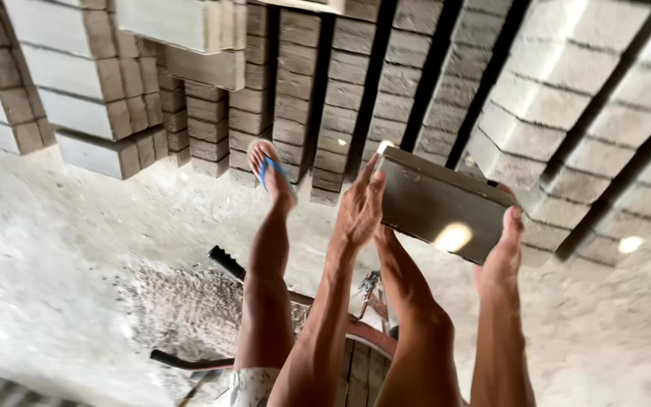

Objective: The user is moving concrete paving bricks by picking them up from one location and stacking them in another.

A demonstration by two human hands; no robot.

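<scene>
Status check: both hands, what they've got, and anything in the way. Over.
Left hand and right hand grip the ends of a flat metal plate, held up. Stacked concrete blocks right ahead. Wheelbarrow handle below, beside the leg.

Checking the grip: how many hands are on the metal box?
2. The left hand presses the metal box at its left edge; the right hand grips its lower right corner. No others show.
</scene>
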